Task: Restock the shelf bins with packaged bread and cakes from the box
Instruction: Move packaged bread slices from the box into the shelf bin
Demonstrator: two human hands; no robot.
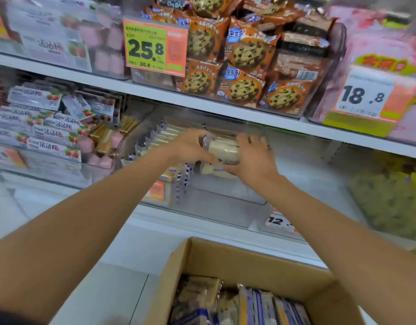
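Both arms reach up into a clear plastic shelf bin (225, 195) on the middle shelf. Between them is a pale packaged cake (223, 150) in a clear wrapper. My left hand (190, 146) grips its left end and my right hand (251, 156) curls round its right side. A row of similar packaged cakes (160, 137) stands on edge in the bin's left part. Under my arms sits an open cardboard box (225, 259) with several wrapped cakes (249, 303) inside.
Above the bin, a shelf holds orange cookie packs (246, 52) and a 25.8 price tag (153, 45). Strawberry-print white boxes (42, 127) fill the bin to the left. A pink-stocked bin with an 18.8 tag (364, 95) is upper right; greenish packs (389, 198) lower right.
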